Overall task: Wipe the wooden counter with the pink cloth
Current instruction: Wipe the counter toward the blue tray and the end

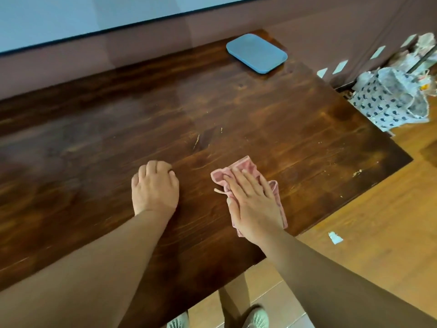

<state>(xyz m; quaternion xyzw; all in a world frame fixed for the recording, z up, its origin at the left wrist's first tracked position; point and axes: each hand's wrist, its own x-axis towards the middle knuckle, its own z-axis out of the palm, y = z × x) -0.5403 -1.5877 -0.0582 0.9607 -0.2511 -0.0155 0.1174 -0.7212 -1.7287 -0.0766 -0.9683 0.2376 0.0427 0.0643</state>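
Observation:
The dark wooden counter (236, 110) fills most of the view. A pink cloth (246, 165) lies crumpled on it near the front right. My right hand (254, 204) presses flat on the cloth with straight fingers, covering most of it. My left hand (155, 188) rests on the bare wood to the left of the cloth, its fingers curled under and holding nothing.
A blue rectangular tray (256, 53) sits at the counter's far right corner. Patterned bags (392, 98) stand on the floor to the right. A scrap of paper (335, 237) lies on the tiled floor by the counter's front edge. A wall runs behind the counter.

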